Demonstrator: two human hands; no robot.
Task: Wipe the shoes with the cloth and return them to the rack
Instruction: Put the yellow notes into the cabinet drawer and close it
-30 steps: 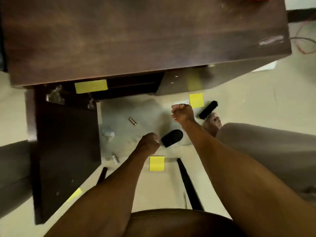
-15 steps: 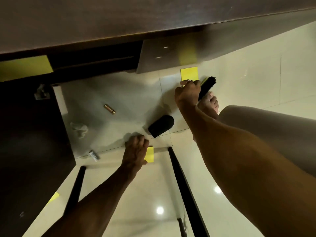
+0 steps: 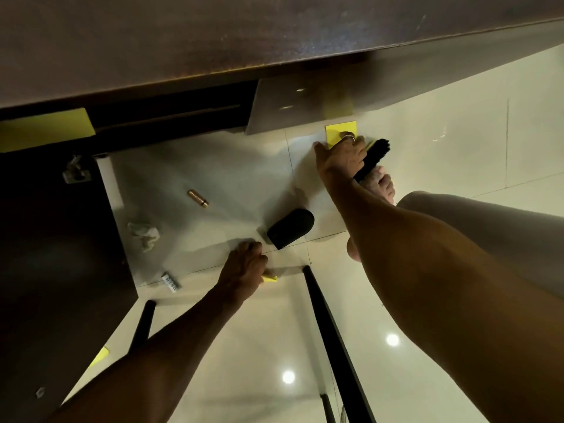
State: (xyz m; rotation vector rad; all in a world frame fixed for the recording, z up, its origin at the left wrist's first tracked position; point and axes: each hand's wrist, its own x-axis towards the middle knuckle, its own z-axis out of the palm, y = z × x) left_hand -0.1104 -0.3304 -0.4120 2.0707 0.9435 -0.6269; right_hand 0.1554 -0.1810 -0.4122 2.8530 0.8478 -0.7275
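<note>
My right hand reaches to the floor by the cabinet and grips a black brush at its near end. It partly covers a yellow square. My left hand is down on the tiles with its fingers curled over another yellow square, of which only a corner shows. A black rounded object lies between my hands. A crumpled white cloth lies on the floor to the left. No shoe is plainly visible.
The dark wooden cabinet overhangs at the top, its door open at the left. A copper cylinder and a small tube lie on the tiles. Black bars cross the floor. My bare foot is beside the brush.
The camera dropped closer to the floor. My right hand moved right onto the brush. My left hand moved back from the black object onto the yellow square.
</note>
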